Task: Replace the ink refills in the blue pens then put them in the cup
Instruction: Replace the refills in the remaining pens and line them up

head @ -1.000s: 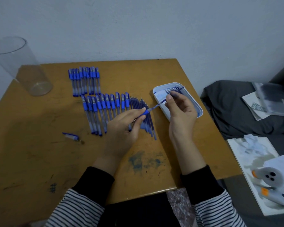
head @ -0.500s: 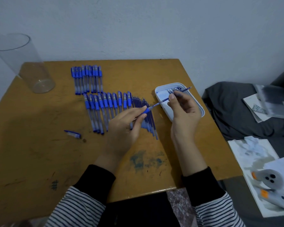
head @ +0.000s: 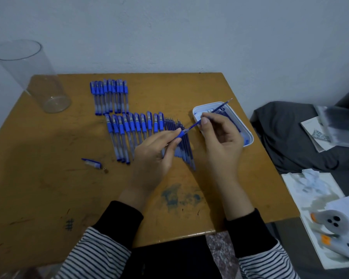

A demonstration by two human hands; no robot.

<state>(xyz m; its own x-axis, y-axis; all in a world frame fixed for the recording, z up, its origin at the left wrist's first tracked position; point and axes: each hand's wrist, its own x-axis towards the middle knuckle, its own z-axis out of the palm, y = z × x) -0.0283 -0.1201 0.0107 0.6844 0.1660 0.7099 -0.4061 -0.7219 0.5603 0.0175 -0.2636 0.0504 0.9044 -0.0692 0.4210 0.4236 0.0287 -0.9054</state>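
Note:
My left hand (head: 155,156) pinches the blue grip end of a pen barrel (head: 181,134) above the table. My right hand (head: 222,137) pinches a thin blue ink refill (head: 220,107) that runs from the barrel up and to the right, its tip over the white tray (head: 248,135). Two rows of capped blue pens (head: 133,125) lie on the table, with loose refills (head: 186,154) beside them, partly hidden by my left hand. A clear empty cup (head: 36,81) stands at the far left corner.
A loose pen cap (head: 92,163) and a small metal tip (head: 105,170) lie left of my left hand. The wooden table (head: 48,188) ends just right of the tray. Off the table to the right lie dark cloth (head: 290,137), papers and two grey controllers (head: 338,234).
The refill has slid further out of the barrel, its tip rising up and right past the tray's far rim. My right hand moved slightly right; my left hand stayed put.

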